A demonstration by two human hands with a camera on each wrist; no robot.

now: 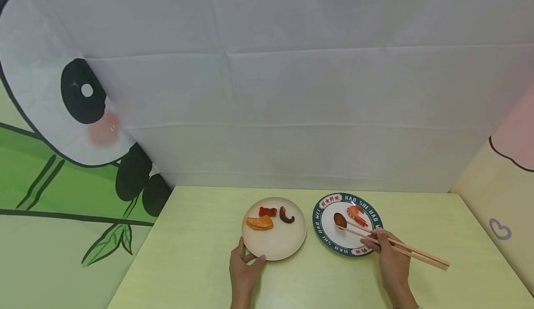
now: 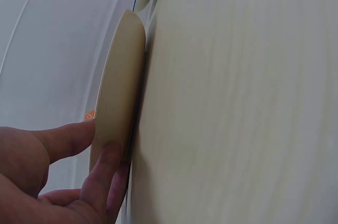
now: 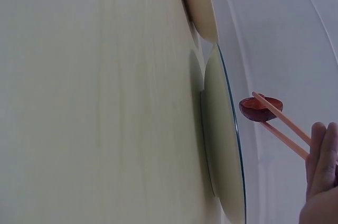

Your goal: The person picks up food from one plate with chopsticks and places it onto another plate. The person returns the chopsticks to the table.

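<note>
My left hand (image 1: 245, 272) grips the near left edge of a beige plate (image 1: 285, 242), thumb at the rim and fingers against its outer side in the left wrist view. On that plate lie an orange, ridged food piece (image 1: 260, 223), a red piece (image 1: 267, 211) and a dark curved piece (image 1: 286, 215). My right hand (image 1: 392, 258) holds wooden chopsticks (image 1: 417, 252). Between their tips is a reddish-brown rounded piece (image 3: 260, 109), raised above a white plate with a dark green lettered rim (image 1: 319, 228). An orange-and-white shrimp (image 1: 356, 215) lies on this plate.
The two plates stand side by side on a pale yellow-green table (image 1: 187, 249), near its back edge. Behind rises a creased white sheet (image 1: 292, 91). A cartoon-painted panel (image 1: 54, 114) stands at the left, and another panel (image 1: 500, 198) at the right.
</note>
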